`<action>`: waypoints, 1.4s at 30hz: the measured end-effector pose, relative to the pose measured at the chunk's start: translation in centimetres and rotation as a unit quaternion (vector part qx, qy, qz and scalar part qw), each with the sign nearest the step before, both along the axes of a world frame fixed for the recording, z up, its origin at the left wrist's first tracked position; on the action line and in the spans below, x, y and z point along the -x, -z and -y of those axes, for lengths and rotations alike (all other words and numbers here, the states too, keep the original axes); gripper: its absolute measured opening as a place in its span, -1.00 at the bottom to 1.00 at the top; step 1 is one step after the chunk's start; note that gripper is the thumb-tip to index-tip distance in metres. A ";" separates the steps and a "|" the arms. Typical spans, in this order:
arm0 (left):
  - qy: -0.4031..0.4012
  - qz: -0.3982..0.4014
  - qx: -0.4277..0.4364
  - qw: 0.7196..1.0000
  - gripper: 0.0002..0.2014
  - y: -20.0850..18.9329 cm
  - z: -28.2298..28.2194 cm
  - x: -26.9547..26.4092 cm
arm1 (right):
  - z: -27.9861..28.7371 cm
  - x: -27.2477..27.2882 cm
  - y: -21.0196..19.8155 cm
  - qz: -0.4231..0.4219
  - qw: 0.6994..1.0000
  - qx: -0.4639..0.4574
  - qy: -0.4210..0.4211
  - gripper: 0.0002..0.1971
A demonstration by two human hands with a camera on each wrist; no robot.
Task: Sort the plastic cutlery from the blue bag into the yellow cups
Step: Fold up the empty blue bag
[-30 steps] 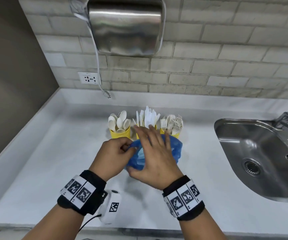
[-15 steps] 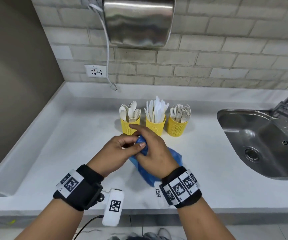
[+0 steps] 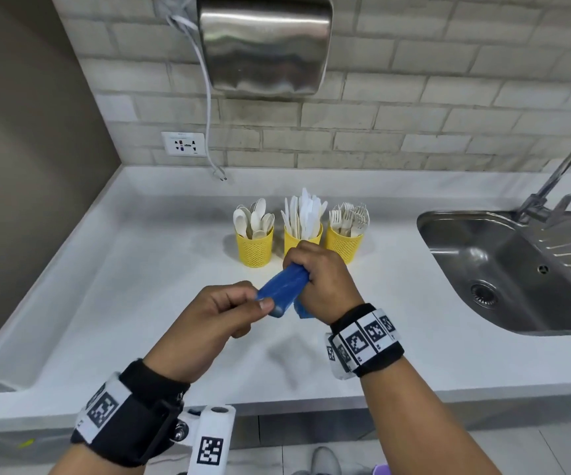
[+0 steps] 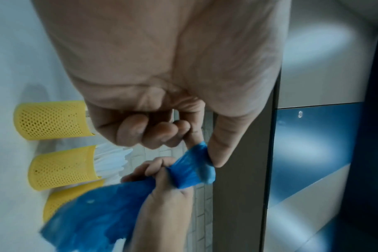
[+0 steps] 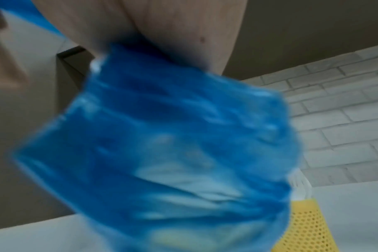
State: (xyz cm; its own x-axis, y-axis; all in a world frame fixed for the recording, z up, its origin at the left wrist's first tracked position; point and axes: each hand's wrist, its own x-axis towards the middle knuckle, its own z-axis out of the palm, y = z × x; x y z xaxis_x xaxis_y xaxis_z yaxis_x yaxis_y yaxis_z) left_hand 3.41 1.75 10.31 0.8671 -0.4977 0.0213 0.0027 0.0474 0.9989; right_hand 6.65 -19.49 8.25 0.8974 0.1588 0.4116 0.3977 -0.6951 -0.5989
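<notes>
Sorting apparently finished: left hand (image 3: 215, 317) and right hand (image 3: 322, 279) both gripping twisted, crumpled blue plastic bag (image 3: 282, 289); next, probably setting aside.

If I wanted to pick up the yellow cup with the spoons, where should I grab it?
Probably hold the spoon cup round its mesh side, low down, coming from the left. That side faces bare counter, while the knife cup stands close on its right. The spoons stick up out of the top, so reaching from above would likely bump them. It stands upright, so keep it level.
</notes>
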 end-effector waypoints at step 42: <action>-0.049 0.279 -0.056 0.957 -0.80 -4.1 -0.9 -2.7 | -5.2 -0.5 -1.3 -0.071 0.996 0.030 -0.042 -0.80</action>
State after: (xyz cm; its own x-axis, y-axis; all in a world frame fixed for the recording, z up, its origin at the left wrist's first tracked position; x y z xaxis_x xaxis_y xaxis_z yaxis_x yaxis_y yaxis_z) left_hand 6.13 2.67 14.36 0.7793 -0.4401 0.4460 -0.5317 -0.0880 0.8423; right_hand 7.16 -14.33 9.59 0.9285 0.2565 0.2684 0.3700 -0.6987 -0.6123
